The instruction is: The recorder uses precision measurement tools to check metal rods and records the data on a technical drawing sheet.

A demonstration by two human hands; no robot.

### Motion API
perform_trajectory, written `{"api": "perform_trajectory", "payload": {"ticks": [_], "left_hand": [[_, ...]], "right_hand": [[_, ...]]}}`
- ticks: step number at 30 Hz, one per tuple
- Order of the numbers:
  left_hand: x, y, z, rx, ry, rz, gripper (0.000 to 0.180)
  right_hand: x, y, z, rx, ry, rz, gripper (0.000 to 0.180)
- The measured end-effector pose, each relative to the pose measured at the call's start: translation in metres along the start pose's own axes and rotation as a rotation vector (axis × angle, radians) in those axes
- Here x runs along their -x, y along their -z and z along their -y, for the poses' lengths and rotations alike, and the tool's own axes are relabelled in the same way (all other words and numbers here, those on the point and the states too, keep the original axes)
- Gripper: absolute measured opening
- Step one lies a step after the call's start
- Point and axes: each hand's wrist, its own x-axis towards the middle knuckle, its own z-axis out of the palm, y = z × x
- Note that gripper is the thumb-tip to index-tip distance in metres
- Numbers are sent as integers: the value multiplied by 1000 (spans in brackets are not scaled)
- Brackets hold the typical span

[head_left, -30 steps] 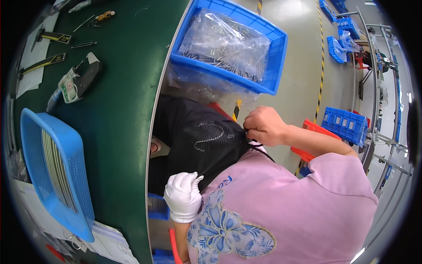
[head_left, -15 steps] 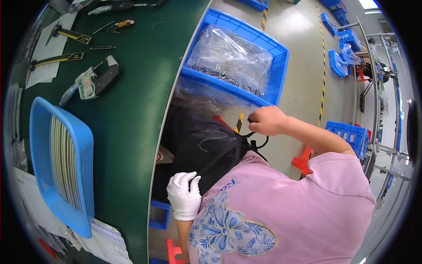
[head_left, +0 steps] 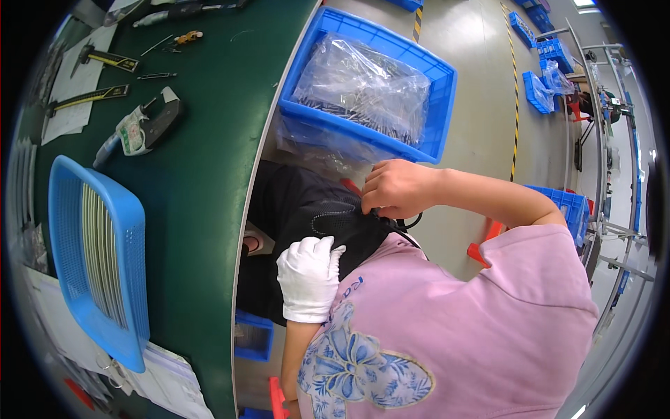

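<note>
A black drawstring bag [head_left: 336, 222] with a mesh panel lies across my lap, over dark trousers. My right hand [head_left: 399, 190], bare, is closed on the bag's gathered end. Black cord loops out beside its wrist, and its fingertips are partly hidden. My left hand [head_left: 308, 271], in a white glove, lies on the bag's near side with its fingers curled into the black fabric. Just beyond my right hand, a blue crate [head_left: 447, 115] contains clear plastic bagging [head_left: 370, 73] over many thin metal parts.
The green workbench [head_left: 202, 209] on the left bears a blue basket [head_left: 143, 279] of thin, flat pieces, a pistol-shaped tool [head_left: 132, 133], calipers [head_left: 91, 98] and papers. A small blue bin [head_left: 255, 339] sits below the bench edge. More blue crates [head_left: 558, 56] and metal racking stand at the right.
My right hand has come leftward from the cord onto the bag's end. The gloved left hand has shifted up and slightly right, with its fingers now drawn together over the bag.
</note>
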Motion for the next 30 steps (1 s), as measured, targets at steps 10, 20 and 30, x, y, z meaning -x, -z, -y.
{"api": "perform_trajectory", "payload": {"ticks": [10, 20, 30], "left_hand": [[14, -13, 9, -52, -31, -383, 14], [4, -12, 3, -34, -22, -454, 11], [79, 15, 9, 115, 745, 50, 49]], "right_hand": [[6, 0, 13, 282, 272, -180, 11], [-6, 31, 53, 628, 313, 216, 11], [-10, 23, 17, 788, -78, 1065, 14]]}}
